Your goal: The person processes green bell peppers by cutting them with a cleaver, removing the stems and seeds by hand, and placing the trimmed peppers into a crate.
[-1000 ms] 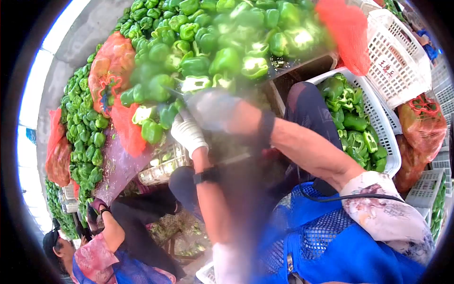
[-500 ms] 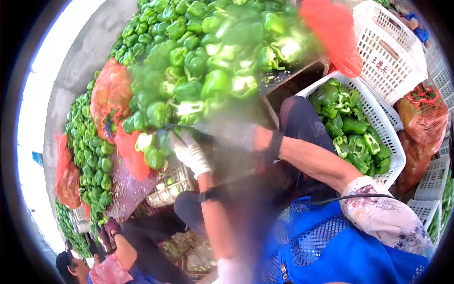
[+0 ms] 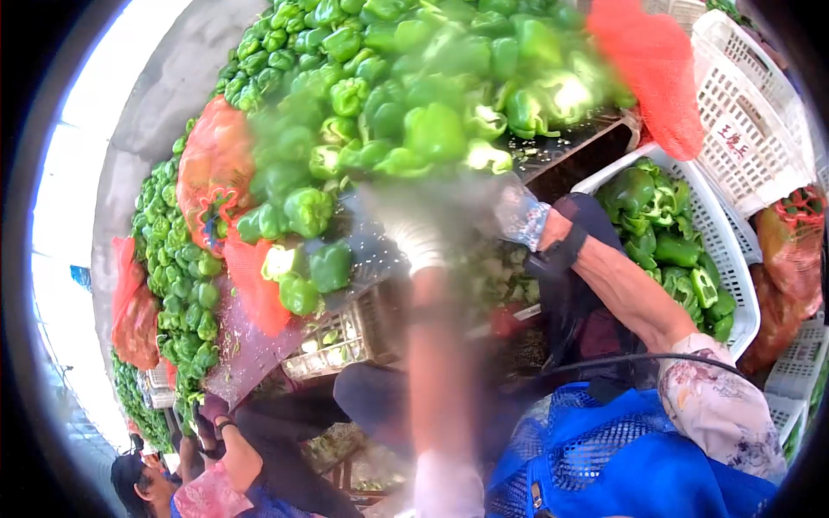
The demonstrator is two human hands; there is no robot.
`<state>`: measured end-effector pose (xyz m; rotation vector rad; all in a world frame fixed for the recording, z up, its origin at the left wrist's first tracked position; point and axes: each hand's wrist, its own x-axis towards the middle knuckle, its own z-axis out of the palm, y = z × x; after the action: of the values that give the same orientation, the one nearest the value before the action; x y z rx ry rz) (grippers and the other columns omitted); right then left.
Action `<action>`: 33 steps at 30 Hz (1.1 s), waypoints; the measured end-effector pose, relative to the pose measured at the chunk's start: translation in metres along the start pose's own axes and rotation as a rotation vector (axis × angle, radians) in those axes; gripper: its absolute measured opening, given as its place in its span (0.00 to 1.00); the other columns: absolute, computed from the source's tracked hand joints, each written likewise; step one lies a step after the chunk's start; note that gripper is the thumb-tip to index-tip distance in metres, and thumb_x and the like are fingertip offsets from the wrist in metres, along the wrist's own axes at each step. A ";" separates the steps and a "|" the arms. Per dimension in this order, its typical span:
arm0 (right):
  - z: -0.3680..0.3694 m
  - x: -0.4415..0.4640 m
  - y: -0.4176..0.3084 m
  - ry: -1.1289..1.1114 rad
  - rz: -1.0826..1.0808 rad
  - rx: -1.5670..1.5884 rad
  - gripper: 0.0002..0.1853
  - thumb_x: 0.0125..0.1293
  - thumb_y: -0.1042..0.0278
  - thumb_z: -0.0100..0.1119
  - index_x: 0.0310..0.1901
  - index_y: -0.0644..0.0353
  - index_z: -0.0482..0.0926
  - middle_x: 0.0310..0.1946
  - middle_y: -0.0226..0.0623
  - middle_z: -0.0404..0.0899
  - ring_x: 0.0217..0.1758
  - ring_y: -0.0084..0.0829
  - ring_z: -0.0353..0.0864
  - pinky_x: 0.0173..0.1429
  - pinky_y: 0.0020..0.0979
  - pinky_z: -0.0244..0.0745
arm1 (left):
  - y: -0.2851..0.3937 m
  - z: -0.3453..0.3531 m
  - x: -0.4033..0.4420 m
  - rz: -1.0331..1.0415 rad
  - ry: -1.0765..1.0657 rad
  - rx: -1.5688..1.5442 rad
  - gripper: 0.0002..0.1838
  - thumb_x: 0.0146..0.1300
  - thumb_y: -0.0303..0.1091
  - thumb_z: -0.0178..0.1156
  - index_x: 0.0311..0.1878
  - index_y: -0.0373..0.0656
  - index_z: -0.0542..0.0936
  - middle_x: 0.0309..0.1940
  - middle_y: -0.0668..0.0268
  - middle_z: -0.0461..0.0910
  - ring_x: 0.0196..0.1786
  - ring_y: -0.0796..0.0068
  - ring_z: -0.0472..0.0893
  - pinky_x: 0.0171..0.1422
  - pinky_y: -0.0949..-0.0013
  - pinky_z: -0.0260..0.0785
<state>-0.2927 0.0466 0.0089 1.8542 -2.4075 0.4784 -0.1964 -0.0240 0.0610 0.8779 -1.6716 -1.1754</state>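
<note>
My left hand (image 3: 409,235), in a white glove, reaches to the near edge of a pile of green bell peppers (image 3: 434,131). Its fingers are lost in a blurred smear over the middle of the view. My right hand (image 3: 521,212), in a patterned glove, is to its right, fingers curled. What it holds, if anything, is hidden by the blur. Cut peppers with pale insides, one of them a cut pepper (image 3: 489,158), lie just beyond both hands. A whole green pepper (image 3: 330,265) rests left of my left hand on the dark, seed-strewn surface (image 3: 371,250).
On my right stands a white crate (image 3: 744,321) of opened peppers, with a stacked white crate (image 3: 741,121) behind it. Red mesh bags (image 3: 216,160) sit along the pile. Below the work surface is a basket (image 3: 324,367) with scraps. Another person (image 3: 229,462) works at lower left.
My left hand has moved up and right toward the cut peppers. My right hand has drawn back to the right. The whole view has shifted slightly.
</note>
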 end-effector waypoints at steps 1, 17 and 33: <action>-0.009 -0.002 -0.003 -0.011 0.001 0.068 0.37 0.57 0.66 0.63 0.69 0.55 0.64 0.48 0.49 0.78 0.40 0.44 0.83 0.43 0.37 0.81 | -0.004 0.000 0.004 0.042 -0.012 0.148 0.34 0.73 0.37 0.48 0.75 0.32 0.50 0.73 0.41 0.53 0.75 0.49 0.56 0.78 0.61 0.46; -0.040 -0.033 -0.027 0.510 0.011 0.446 0.34 0.58 0.74 0.60 0.69 0.46 0.68 0.42 0.44 0.80 0.38 0.34 0.84 0.43 0.31 0.79 | -0.047 -0.041 0.060 0.044 0.237 -0.015 0.16 0.70 0.35 0.53 0.54 0.35 0.77 0.49 0.54 0.78 0.49 0.62 0.77 0.60 0.65 0.67; -0.048 -0.038 -0.007 0.325 0.504 1.432 0.34 0.59 0.82 0.58 0.69 0.60 0.67 0.28 0.28 0.76 0.19 0.15 0.70 0.22 0.20 0.65 | -0.054 -0.082 0.111 0.540 -0.114 0.500 0.27 0.52 0.15 0.50 0.56 0.42 0.78 0.55 0.53 0.76 0.59 0.59 0.75 0.66 0.64 0.66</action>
<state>-0.2821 0.0943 0.0473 0.9726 -2.2926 2.7670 -0.1567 -0.1659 0.0519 0.5874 -2.1655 -0.4519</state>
